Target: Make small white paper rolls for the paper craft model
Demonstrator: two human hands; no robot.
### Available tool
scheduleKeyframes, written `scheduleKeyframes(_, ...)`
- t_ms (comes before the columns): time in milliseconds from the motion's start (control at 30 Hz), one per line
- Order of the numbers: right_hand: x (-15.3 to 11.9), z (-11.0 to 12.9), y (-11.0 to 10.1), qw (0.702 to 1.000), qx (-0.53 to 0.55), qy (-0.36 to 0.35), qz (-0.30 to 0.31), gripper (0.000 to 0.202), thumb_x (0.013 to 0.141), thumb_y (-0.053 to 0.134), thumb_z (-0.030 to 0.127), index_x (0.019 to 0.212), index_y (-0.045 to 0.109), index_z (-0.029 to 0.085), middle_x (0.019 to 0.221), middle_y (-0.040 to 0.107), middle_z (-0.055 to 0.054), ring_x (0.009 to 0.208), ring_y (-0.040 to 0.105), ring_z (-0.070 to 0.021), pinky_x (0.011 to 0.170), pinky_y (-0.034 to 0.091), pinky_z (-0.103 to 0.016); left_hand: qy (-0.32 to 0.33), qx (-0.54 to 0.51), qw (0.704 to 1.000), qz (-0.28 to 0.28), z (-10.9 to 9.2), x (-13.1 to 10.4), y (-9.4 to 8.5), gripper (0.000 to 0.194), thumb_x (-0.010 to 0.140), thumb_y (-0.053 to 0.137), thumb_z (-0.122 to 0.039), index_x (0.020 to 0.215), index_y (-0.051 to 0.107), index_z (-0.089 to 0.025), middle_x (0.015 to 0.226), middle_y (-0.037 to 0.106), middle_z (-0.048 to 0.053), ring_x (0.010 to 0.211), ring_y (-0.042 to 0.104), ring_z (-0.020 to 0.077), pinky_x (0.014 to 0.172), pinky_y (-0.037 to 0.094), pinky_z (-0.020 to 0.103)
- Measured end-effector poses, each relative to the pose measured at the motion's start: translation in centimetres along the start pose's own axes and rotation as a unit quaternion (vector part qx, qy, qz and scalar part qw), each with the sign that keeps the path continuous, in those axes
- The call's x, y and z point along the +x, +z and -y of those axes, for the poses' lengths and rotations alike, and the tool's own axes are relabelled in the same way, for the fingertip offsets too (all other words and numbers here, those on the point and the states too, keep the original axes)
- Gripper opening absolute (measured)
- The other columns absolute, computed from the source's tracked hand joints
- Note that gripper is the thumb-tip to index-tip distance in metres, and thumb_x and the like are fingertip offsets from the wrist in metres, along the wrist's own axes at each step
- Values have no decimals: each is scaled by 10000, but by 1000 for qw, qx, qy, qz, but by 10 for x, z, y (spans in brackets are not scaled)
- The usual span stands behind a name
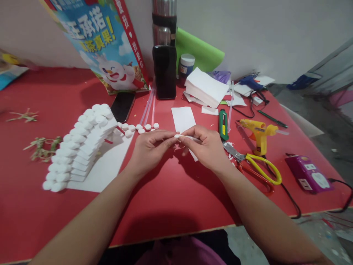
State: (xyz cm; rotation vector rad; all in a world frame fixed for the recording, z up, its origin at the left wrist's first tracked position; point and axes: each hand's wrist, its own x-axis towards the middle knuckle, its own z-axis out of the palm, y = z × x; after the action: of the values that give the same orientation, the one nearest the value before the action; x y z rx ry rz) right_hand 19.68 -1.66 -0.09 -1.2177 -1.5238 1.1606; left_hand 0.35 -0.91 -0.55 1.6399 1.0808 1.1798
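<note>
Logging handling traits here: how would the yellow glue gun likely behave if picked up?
The glue gun is probably stiff, as its body looks like hard plastic. Its cord may drag and snag on the scissors, since it runs by their handles. Lying on its side, it seems unlikely to roll.

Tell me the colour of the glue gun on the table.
The glue gun is yellow, best seen in the head view.

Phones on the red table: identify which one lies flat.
The phone at the foot of the printed bag lies flat; the other phone stands upright before the metal flask.
</note>
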Motion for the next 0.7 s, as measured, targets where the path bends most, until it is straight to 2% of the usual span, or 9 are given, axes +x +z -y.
scheduleKeyframes(67, -2, 2, 1, 1000, -14, -3, -4, 180, 962, 728, 365, 911, 702, 195, 811, 784, -29, 648, 741, -165, 628, 565, -298, -6, -11, 1000, -6, -1, -1, 0, 72, 904, 798, -262, 901, 870, -266, 885, 845, 39, 800, 772, 212, 775, 625, 348)
scheduleKeyframes(233, -7, 7, 2, 991, -108, -80, -19, 120, 974, 670, 291, 891, 696, 208, 742, 763, -19, 651, 686, -157, 617, 511, -285, -35, -67, 997, -27, -3, -4, 3, 36, 848, 838, -216, 836, 864, -238, 811, 833, 30, 725, 773, 201, 713, 642, 326)
scheduleKeyframes(400, -7, 9, -7, 983, -131, -128, 32, 125, 1001, 634, 262, 913, 709, 215, 811, 786, -16, 682, 699, -148, 631, 512, -267, -51, -78, 995, -19, -3, -1, 1, 35, 787, 886, -238, 783, 854, -223, 779, 823, 37, 687, 770, 205, 655, 648, 314)
scheduleKeyframes(533, -5, 11, -12, 980, -143, -122, 69, 160, 1035, 613, 286, 931, 710, 212, 857, 797, -30, 754, 734, -168, 695, 534, -291, -44, -78, 996, 1, 1, 1, -3, 33, 783, 892, -232, 800, 865, -224, 750, 815, 39, 659, 760, 195, 628, 643, 298)
scheduleKeyframes(700, -5, 11, -11, 984, -118, -103, 84, 161, 1048, 606, 293, 940, 694, 211, 882, 798, -36, 783, 750, -179, 745, 556, -317, -14, -85, 996, 28, 8, 2, -7, 60, 820, 875, -198, 863, 884, -239, 783, 823, 40, 691, 771, 189, 671, 642, 291)
